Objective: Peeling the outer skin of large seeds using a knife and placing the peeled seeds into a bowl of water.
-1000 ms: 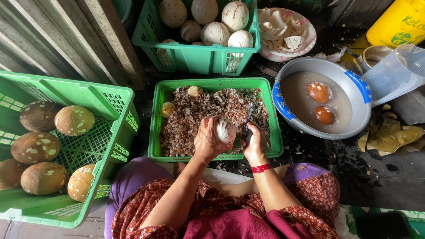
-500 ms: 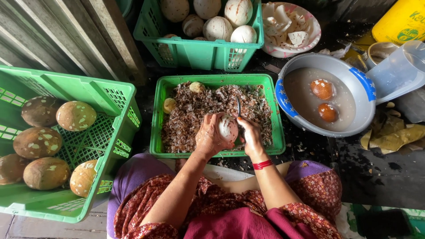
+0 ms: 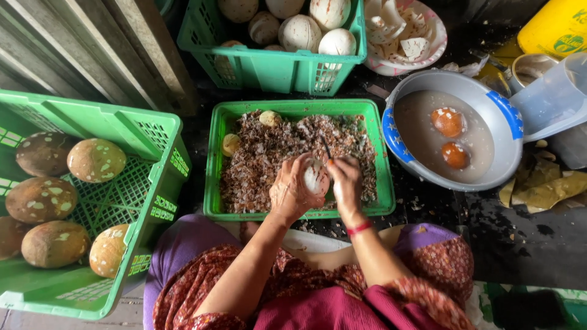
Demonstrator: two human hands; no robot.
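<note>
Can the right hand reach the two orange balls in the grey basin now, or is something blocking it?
Probably not at once. The right hand grips a thin tool against the white ball that the left hand holds. The path to the grey basin looks open.

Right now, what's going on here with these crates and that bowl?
A seated person is peeling a coconut over a green tray of brown shavings. The left hand cradles it while the right hand works a small blade. Unpeeled coconuts fill the crate on the left; two orange ones soak in a metal basin.
</note>
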